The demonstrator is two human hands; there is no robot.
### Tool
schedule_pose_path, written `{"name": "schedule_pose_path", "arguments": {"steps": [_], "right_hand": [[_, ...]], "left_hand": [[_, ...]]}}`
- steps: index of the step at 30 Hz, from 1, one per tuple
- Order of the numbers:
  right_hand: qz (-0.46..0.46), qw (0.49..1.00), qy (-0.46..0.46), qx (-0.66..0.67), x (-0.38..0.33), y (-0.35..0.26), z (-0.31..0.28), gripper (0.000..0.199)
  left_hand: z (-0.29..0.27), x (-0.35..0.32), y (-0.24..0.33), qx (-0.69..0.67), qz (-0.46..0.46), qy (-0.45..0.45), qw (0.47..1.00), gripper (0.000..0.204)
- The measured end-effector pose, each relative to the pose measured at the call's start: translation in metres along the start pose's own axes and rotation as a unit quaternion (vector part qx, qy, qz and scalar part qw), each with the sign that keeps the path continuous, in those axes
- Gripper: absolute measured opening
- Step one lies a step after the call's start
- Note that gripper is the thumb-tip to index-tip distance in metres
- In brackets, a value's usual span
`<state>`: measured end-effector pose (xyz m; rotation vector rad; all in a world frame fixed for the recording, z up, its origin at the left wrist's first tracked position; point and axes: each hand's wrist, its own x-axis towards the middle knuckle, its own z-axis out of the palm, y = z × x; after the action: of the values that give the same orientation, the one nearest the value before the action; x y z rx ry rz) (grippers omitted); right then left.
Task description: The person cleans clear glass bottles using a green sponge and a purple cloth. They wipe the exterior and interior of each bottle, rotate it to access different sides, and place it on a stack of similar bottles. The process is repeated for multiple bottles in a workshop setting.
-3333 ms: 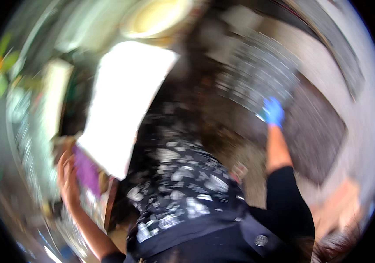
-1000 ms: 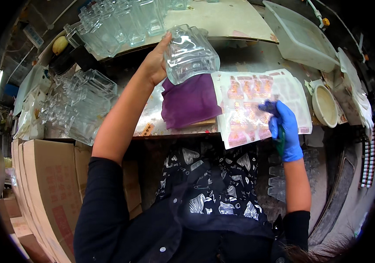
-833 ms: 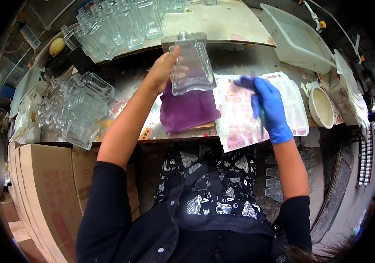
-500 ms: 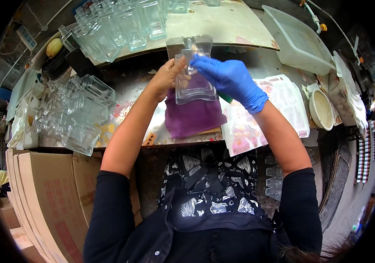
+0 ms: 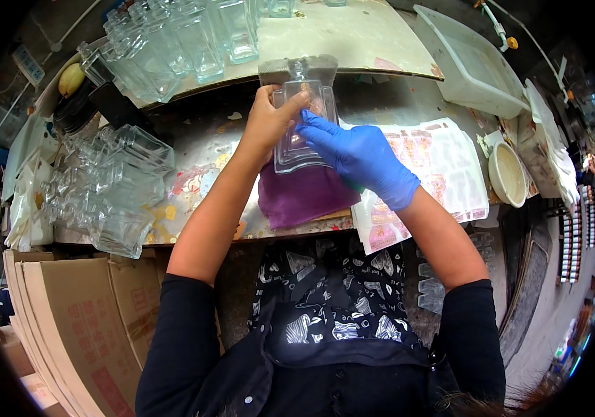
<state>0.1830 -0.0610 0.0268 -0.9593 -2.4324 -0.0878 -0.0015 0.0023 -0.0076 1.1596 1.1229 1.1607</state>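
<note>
A clear, rectangular glass bottle (image 5: pixel 304 163) lies face up on a purple cloth pad (image 5: pixel 301 198), its neck pointing away from me. My bare left hand (image 5: pixel 274 118) grips it by the left side, thumb across the front face. Faint pinkish marks show on or through the glass near the thumb. In a blue glove, my right hand (image 5: pixel 360 156) has its fingertips pinched together against the bottle's front; anything between them is hidden. Under that hand a bit of green peeks out. Beyond the pad, a grey block (image 5: pixel 280 71) sits behind the bottle's neck.
Printed decal sheets (image 5: pixel 443 167) lie to the right, with a cream bowl (image 5: pixel 508 174) past them. Several glass bottles (image 5: pixel 120 187) lie at the left; more stand on the raised board (image 5: pixel 339 38). A translucent tub (image 5: pixel 464 69) is at far right, cardboard boxes (image 5: pixel 75 313) at lower left.
My right hand has slid down the bottle's face toward me, its fingers now lower. The left thumb lies further over the front. The whole view has shifted slightly.
</note>
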Motion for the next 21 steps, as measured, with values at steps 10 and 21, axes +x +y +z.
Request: {"name": "schedule_pose_path", "arguments": {"steps": [10,21], "right_hand": [[0.309,0.859,0.121,0.39,-0.031,-0.017,0.005,0.02],[0.432,0.814,-0.087,0.379,-0.008,0.02,0.014,0.075]], "left_hand": [[-0.008,-0.001,0.01,-0.065,-0.072,-0.041,0.994,0.061],[-0.029,-0.041,-0.001,-0.049,-0.034,-0.185,0.981,0.1]]}}
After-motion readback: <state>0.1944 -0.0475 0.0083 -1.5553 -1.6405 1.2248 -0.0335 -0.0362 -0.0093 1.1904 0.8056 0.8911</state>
